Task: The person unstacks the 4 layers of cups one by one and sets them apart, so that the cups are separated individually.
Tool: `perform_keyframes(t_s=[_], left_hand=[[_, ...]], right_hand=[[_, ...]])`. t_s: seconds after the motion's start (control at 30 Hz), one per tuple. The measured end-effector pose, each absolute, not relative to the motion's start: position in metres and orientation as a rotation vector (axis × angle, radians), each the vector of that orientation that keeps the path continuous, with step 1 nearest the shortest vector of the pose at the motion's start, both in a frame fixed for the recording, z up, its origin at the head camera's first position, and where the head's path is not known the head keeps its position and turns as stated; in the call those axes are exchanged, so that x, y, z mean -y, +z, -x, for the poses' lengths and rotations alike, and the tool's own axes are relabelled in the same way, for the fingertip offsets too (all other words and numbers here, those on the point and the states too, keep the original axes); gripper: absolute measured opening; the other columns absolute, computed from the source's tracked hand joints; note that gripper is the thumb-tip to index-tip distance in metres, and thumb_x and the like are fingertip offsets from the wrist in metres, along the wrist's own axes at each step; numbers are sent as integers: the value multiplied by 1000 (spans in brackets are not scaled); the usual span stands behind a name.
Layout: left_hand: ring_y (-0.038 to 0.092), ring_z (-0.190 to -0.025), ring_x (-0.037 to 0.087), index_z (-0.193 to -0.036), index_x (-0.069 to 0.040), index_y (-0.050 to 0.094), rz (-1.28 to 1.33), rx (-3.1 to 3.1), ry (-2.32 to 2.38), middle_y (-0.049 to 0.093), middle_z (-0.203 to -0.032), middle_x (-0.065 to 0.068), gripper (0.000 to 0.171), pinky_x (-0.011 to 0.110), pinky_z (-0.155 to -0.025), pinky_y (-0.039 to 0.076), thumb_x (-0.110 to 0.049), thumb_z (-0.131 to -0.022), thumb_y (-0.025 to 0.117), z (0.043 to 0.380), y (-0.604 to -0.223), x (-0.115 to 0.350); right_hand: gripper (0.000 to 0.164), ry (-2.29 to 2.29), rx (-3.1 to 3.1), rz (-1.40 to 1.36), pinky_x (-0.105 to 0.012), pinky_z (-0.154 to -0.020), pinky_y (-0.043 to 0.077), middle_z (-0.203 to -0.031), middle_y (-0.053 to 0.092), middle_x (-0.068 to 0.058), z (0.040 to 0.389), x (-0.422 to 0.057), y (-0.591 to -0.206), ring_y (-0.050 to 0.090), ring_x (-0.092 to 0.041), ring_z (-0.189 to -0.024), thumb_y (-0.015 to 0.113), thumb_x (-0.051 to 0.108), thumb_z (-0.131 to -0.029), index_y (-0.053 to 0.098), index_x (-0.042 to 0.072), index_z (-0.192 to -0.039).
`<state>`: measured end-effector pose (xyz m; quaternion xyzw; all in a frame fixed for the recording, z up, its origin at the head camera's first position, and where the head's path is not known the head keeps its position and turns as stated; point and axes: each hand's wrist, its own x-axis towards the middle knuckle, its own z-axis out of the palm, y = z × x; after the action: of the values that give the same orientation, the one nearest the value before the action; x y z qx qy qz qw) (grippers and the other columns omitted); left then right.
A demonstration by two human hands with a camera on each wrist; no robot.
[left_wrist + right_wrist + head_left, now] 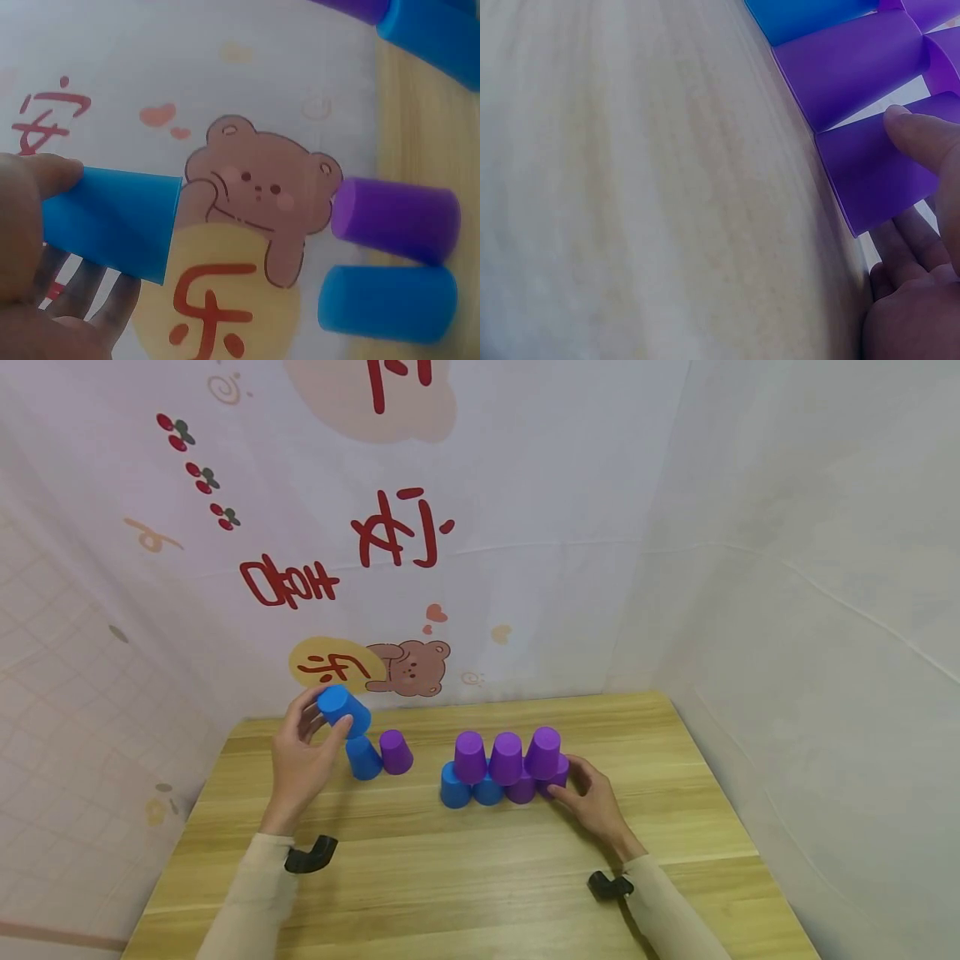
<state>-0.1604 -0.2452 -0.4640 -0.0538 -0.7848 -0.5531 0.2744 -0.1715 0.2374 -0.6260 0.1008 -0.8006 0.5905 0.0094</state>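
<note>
My left hand (303,756) holds a blue cup (112,221) between thumb and fingers, raised above the table. Below it an upside-down blue cup (364,758) stands beside an upside-down purple cup (396,752). Toward the right is a two-level stack. Its bottom row has two blue cups, one at the left end (454,787), and two purple ones. Three purple cups (507,758) form the upper row. My right hand (595,802) grips the purple cup (877,161) at the row's right end, thumb on the near side and fingers behind.
The wooden table (450,885) meets a white wall sheet printed with a bear (420,668) and red characters. A white sheet (810,593) hangs along the right side. Black wrist mounts (311,855) sit on both sleeves.
</note>
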Motion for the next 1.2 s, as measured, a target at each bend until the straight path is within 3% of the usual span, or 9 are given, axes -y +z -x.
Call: perform_keyframes(t_s=[0.2,0.43,0.53,0.63,0.8,0.93,1.1,1.2], left_hand=[[63,-132,-13,-158,0,59,73,2110,-1445,70,-155,19,62,5,-111,52,3,-100,81,161,-473,261],[62,-134,-11,-161,-6,58,-57,2170,-1400,67,-158,16,63,4,-111,52,-2,-102,82,156,-485,279],[66,-137,0,-161,-7,59,-102,2187,-1395,67,-158,15,63,5,-111,52,-4,-102,82,155,-491,285],[70,-144,20,-162,-10,58,-152,2215,-1392,66,-159,16,64,7,-112,53,-7,-103,82,155,-498,290],[66,-148,45,-164,-12,56,-203,2265,-1400,64,-162,18,66,9,-112,54,-10,-104,82,156,-510,296],[64,-149,48,-165,-10,55,-208,2286,-1425,63,-164,20,66,9,-112,53,-10,-105,81,156,-520,300],[63,-151,45,-166,-8,53,-221,2313,-1461,61,-165,21,65,19,-117,55,-10,-106,79,157,-534,301],[62,-151,46,-164,-3,52,-214,2320,-1459,61,-165,22,65,17,-115,56,-7,-105,79,157,-541,301]], right_hand=[[59,1835,2507,-306,-8,-124,41,-156,69,-20,172,-237,-627,58,-37,-156,89,10,-98,65,6,-152],[60,1834,2512,-289,-7,-123,40,-156,70,-18,172,-238,-627,57,-42,-156,90,11,-96,65,7,-151],[61,1832,2520,-287,-6,-122,40,-156,69,-18,172,-238,-627,57,-43,-156,90,12,-97,65,7,-152],[61,1825,2532,-280,-5,-122,40,-157,69,-17,172,-238,-626,57,-42,-157,90,13,-97,64,7,-152],[62,1829,2530,-273,-4,-121,40,-157,69,-17,171,-238,-626,57,-41,-157,90,12,-97,64,7,-152],[62,1829,2523,-279,-5,-121,40,-157,68,-18,170,-237,-627,57,-42,-156,91,13,-97,64,7,-153],[61,1823,2518,-280,-7,-122,41,-157,69,-18,170,-236,-628,58,-42,-156,90,14,-97,65,8,-152],[60,1804,2513,-296,-8,-123,42,-156,69,-19,170,-237,-629,59,-42,-155,90,13,-97,65,7,-152]])
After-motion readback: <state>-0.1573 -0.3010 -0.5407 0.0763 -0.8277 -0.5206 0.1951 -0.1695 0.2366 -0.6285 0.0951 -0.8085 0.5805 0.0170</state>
